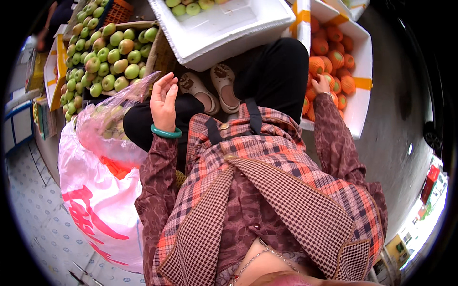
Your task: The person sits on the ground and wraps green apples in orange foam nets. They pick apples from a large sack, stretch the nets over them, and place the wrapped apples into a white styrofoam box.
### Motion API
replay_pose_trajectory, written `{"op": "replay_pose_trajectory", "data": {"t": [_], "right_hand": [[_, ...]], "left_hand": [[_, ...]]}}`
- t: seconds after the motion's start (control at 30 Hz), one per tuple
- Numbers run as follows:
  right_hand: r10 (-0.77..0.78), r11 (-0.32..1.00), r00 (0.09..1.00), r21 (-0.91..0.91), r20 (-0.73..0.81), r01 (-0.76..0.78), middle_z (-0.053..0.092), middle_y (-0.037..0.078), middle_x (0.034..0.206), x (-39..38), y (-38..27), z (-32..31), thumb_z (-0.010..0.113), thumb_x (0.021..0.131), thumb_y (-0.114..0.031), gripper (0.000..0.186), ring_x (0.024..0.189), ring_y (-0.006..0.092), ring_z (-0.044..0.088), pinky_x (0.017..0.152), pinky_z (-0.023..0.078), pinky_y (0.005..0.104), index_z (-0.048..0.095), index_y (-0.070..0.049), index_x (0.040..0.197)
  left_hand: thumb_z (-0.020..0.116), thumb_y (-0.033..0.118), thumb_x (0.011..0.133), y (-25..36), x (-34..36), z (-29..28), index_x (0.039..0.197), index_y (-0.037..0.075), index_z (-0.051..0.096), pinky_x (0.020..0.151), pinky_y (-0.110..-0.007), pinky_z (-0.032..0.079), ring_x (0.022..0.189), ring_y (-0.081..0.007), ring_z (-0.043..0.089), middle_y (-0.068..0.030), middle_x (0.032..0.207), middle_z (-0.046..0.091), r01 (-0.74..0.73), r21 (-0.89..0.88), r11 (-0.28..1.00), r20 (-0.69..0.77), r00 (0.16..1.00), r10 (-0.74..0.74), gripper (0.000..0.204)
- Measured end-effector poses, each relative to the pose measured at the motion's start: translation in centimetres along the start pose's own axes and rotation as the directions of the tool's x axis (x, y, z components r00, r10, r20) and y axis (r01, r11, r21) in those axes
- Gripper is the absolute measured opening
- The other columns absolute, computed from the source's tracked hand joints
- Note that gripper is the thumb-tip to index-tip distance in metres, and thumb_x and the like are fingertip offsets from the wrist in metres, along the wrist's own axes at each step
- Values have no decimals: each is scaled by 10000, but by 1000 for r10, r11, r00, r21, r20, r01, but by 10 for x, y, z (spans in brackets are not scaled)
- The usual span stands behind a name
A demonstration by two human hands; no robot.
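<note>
My left hand (pixel 163 100) is raised over my knee, pinching the edge of a thin clear plastic bag (pixel 110 121) that holds several green fruits. A green bangle (pixel 166 132) sits on that wrist. My right hand (pixel 321 84) reaches into a white foam box (pixel 363 71) of orange fruits wrapped in net sleeves (pixel 329 59) and rests on one of them; whether it grips it I cannot tell. I am seated in a plaid apron, black trousers and pale clogs (pixel 210 88).
A crate of green apples (pixel 107 57) stands at the upper left. A large white foam box (pixel 224 28) with a few green fruits lies ahead of my feet. A big white sack with red print (pixel 98 200) stands at my left. Grey pavement lies to the right.
</note>
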State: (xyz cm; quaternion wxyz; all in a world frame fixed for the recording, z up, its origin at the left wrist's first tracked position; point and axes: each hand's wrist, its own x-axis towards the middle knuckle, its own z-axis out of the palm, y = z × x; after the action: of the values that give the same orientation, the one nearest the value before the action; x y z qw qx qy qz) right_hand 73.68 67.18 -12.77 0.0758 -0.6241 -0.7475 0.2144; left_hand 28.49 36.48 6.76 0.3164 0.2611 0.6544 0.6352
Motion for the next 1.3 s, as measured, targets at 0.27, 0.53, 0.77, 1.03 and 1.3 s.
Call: {"op": "replay_pose_trajectory", "data": {"t": [0.27, 0.53, 0.77, 1.03, 1.3], "right_hand": [[32, 944, 940, 320, -340, 83, 594, 197, 1151, 45, -63, -65, 667, 812, -187, 432, 1041, 269, 601, 895, 478, 348, 578, 24, 1178], [-743, 662, 640, -70, -194, 747, 559, 165, 1226, -10, -314, -116, 591, 856, -111, 351, 1168, 321, 500, 1003, 374, 387, 563, -22, 1194], [-718, 612, 640, -190, 273, 768, 565, 138, 1203, -21, -338, -90, 625, 848, -190, 359, 1119, 341, 535, 926, 434, 404, 562, -83, 1185], [-731, 619, 618, -99, 290, 779, 567, 138, 1163, -14, -332, -79, 599, 872, -163, 339, 1014, 283, 610, 869, 482, 368, 557, -90, 1201], [-666, 629, 648, -189, 370, 754, 560, 106, 1165, -2, -327, -73, 590, 889, -180, 332, 969, 242, 634, 827, 501, 359, 549, -106, 1210]], "left_hand": [[580, 92, 901, 18, 73, -48, 1176, -4, 565, 877, -284, 480, 1055, -171, 567, -90, 1090, 587, -170, 210, 963, -70, 979, 189, 291], [625, 125, 803, 12, 90, -36, 986, 41, 638, 727, -340, 503, 811, -246, 617, -129, 919, 592, -488, 499, 716, 193, 868, 457, 202], [595, 127, 899, 66, 27, -120, 918, 8, 622, 701, -260, 489, 766, -118, 611, -47, 832, 645, -368, 232, 900, -213, 884, 416, 124], [658, 137, 824, -86, -123, -315, 915, 5, 652, 733, -282, 482, 787, -152, 600, -76, 840, 649, 250, 242, 937, -915, 381, 134, 161], [659, 82, 711, -67, -181, -407, 1285, 18, 458, 1093, -411, 315, 1269, -415, 386, -292, 1367, 348, 779, 549, 303, -819, 429, 381, 611]]}}
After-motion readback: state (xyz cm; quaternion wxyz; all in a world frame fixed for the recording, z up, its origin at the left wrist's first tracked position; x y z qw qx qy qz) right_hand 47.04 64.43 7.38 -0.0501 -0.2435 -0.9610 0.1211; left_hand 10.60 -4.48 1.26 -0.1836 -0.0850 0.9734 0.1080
